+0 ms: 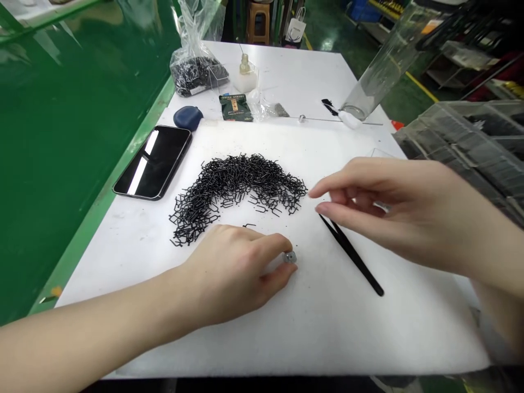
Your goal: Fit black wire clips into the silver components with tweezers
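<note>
Green painted floor (327,38) stretches beyond our white desk (295,68), a glossy green panel (69,164) fills the left side, and a grey plastic crate (462,136) sits at the right. A wooden stool (257,22) stands past the far edge.

A sheet of white foam (327,338) covers the near part of the desk. On it lies a curved heap of small bent black wire staples (237,183), with a few loose ones scattered along its inner edge. Our left hand (227,275) is low over the foam, just in front of the heap. Its thumb and fingers close in a narrow pinch on a small grey metal block (290,257), which shows between the fingertips. One loose staple (249,225) lies just beyond the knuckles.

Our right hand (380,210) hangs above the foam to the right of the heap, holding nothing, with thumb and forefinger a narrow gap apart. Black tweezers (351,254) lie on the foam just beneath it, their narrow end pointing toward the heap.

Farther up, a black smartphone (152,162) lies left of the heap, near a dark blue pouch (187,118). Behind them are a plastic bag of black pieces (196,73), a small bottle on a white block (244,68), a green packet (236,107), a thin metal rod with a steel bead (302,118) and a tilted clear tube (387,63).
</note>
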`<state>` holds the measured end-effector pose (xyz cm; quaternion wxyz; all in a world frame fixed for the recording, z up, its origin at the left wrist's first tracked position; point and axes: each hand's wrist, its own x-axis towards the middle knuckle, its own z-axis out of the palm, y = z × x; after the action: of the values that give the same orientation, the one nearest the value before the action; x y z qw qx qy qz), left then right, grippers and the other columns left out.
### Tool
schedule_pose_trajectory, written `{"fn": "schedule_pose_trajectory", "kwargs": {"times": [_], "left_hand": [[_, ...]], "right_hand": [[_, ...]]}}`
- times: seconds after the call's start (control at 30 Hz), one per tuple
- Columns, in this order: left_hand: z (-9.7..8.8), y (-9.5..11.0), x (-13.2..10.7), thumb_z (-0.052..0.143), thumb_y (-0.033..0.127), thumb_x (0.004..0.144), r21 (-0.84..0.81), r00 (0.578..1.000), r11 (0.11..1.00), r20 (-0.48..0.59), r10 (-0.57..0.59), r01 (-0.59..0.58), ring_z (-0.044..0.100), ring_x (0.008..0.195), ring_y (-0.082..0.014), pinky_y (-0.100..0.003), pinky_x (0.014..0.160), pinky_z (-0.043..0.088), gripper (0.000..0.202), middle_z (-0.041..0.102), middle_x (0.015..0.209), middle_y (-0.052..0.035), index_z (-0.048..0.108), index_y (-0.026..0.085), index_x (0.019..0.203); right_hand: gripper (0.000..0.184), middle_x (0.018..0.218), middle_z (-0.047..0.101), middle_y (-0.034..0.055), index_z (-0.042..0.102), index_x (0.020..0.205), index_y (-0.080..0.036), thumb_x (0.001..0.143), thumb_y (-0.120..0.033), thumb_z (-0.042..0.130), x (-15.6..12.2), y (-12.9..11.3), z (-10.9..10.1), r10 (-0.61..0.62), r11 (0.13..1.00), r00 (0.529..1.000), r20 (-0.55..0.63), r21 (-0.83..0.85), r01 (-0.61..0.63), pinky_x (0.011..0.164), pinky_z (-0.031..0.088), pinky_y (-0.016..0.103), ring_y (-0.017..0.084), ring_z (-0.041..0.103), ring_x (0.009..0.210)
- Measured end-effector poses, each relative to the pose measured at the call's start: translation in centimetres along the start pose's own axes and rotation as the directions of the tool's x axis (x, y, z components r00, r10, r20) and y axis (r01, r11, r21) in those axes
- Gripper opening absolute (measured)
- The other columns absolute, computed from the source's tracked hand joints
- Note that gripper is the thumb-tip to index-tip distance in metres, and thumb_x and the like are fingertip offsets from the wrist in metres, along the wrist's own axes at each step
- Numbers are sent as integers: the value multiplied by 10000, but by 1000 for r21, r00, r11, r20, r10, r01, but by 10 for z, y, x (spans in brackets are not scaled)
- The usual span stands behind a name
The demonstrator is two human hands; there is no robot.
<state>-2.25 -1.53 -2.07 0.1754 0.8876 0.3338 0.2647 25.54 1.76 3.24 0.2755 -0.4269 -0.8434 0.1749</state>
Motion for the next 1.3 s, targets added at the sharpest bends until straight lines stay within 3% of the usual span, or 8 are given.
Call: {"fn": "schedule_pose_trajectory", "kwargs": {"times": [0.1,0.27,0.53,0.67,0.83,1.03,1.17,1.3], "left_hand": [[2,0,-1,807,175,1009,0,1000,1000,-9,3,-3,543,447,-124,-269,487,384,75,573,562,99,877,154,1029],[0,3,-2,829,203,1031,2,999,999,10,-32,32,608,489,-145,-278,513,405,86,638,600,71,885,139,1046],[1,3,0,872,167,1000,-38,1000,999,-4,-24,24,662,569,-156,-283,542,418,45,715,670,35,915,158,1010],[0,4,0,847,132,993,-89,999,996,-39,-1,-3,608,562,-136,-274,534,416,73,674,655,43,914,155,974],[0,5,2,803,126,1013,-189,993,982,-115,0,-22,652,616,-103,-228,590,510,95,761,763,30,889,163,1006],[6,7,3,813,108,913,-459,970,888,-214,-114,3,742,707,-69,-148,671,583,125,837,861,53,835,209,983],[0,13,5,790,58,862,-584,972,807,-128,-199,88,766,697,-57,-121,733,643,199,869,874,54,851,199,989],[-14,20,12,806,50,863,-690,952,684,25,-305,238,867,796,-123,-166,784,728,217,923,952,5,880,198,1005]], "right_hand": [[179,946,855,16,929,1060,-260,1073,-210,758,19,-5,16,-84,996,991,107,-10,86,682,552,357,176,731,740],[125,944,880,44,904,910,-240,1003,-200,830,39,-9,36,88,993,971,223,-102,-66,817,565,402,269,812,934],[199,883,867,-6,834,821,-244,947,-92,802,49,-16,42,206,979,933,295,-57,-198,725,526,346,207,779,817],[199,829,836,-2,804,807,-255,966,-139,775,51,-16,35,220,973,923,315,0,-232,677,530,341,201,749,760],[192,922,850,22,800,913,-287,1060,-409,781,36,-22,15,244,921,956,164,268,-282,639,593,332,197,748,766],[218,842,832,-24,779,877,-336,957,-205,933,-1,-20,18,397,749,918,14,572,-333,650,670,289,160,741,675],[221,860,826,-37,826,945,-358,975,-158,914,-15,-7,35,408,731,901,-148,644,-226,603,648,273,152,746,676],[227,882,822,-35,863,991,-356,976,-131,892,-15,-6,40,367,778,895,-253,611,-147,715,697,289,152,752,730]]}}
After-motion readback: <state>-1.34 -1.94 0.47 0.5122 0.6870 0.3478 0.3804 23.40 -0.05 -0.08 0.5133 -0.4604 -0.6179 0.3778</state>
